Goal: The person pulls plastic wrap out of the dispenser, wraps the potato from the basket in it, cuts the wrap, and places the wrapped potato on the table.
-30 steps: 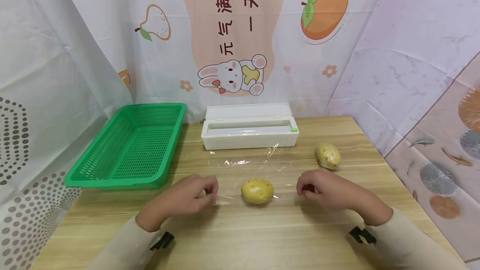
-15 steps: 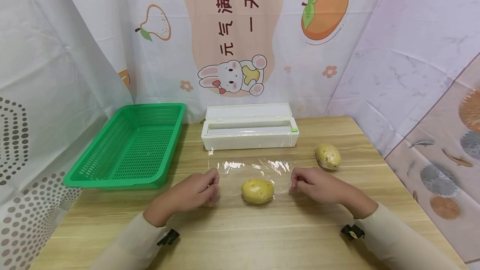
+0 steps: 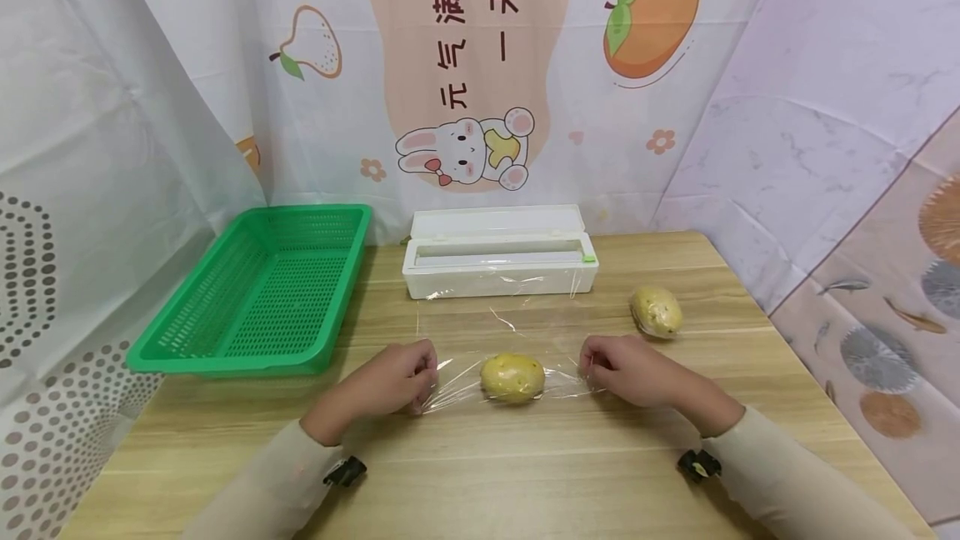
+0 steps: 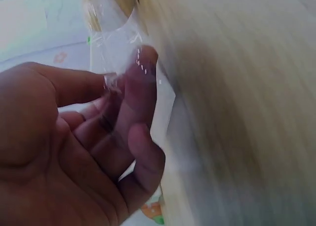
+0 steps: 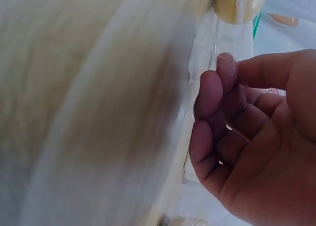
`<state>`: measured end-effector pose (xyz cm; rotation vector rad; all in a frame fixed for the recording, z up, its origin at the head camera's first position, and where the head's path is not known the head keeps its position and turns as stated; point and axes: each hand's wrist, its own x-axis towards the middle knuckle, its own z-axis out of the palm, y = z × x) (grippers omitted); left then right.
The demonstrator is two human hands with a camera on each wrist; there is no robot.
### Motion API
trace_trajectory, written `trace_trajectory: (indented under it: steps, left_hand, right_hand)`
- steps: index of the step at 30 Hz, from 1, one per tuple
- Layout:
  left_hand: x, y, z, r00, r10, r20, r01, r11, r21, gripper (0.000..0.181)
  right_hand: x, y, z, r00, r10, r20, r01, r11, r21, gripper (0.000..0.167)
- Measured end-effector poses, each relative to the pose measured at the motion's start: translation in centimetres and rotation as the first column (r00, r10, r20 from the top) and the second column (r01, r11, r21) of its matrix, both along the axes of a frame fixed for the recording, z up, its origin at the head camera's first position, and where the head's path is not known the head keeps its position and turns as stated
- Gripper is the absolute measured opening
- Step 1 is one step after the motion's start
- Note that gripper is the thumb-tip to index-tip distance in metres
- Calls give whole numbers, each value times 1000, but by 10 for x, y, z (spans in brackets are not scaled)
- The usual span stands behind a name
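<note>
A yellow potato (image 3: 512, 377) lies on the table between the two hands. Clear cling film (image 3: 454, 383) runs from the white dispenser box (image 3: 500, 281) to the hands, drawn taut and wrinkled on both sides of the potato. My left hand (image 3: 386, 386) pinches one corner of the film between thumb and index finger, as the left wrist view shows. On the other side, the right hand (image 3: 633, 373) pinches the opposite corner with its fingertips (image 5: 226, 67). In the right wrist view, film crosses the potato (image 5: 239, 3). Its exact contact with the potato is hard to tell.
A second potato (image 3: 657, 312), shiny as if wrapped in film, sits at the back right. The green basket (image 3: 225, 367) stands at the left. The dispenser's lid (image 3: 497, 222) is raised, with a small green piece (image 3: 588, 258) at its right end.
Both hands moved inward, then stayed near the potato. The film has come down from a raised sheet behind the potato, with wrinkles now spreading from the potato to each hand.
</note>
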<state>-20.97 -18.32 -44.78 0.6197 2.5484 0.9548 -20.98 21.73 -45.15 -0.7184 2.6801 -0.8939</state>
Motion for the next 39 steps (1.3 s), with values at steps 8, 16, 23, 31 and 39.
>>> trace_trajectory:
  steps: [8,16,23,31,39]
  left_hand:
    - [1,9,-2,992,109,-64,-115,988,-101,17]
    - [-2,15,-5,975,135,-174,-170,964,-205,26]
    - [-5,17,-4,974,155,-166,-189,958,-216,31]
    - [-8,19,-3,974,154,-166,-184,966,-180,33]
    - [-6,21,0,977,188,-105,-202,969,-145,30]
  right_hand:
    - [-1,-6,0,999,-29,27,28,999,43,8]
    - [-1,-13,2,998,-64,-6,65,992,104,13]
    - [1,-17,4,994,-98,-50,106,980,170,18]
    - [-2,-11,1,978,-186,-89,204,938,279,35]
    - [-1,-9,5,986,-153,-65,166,901,401,44]
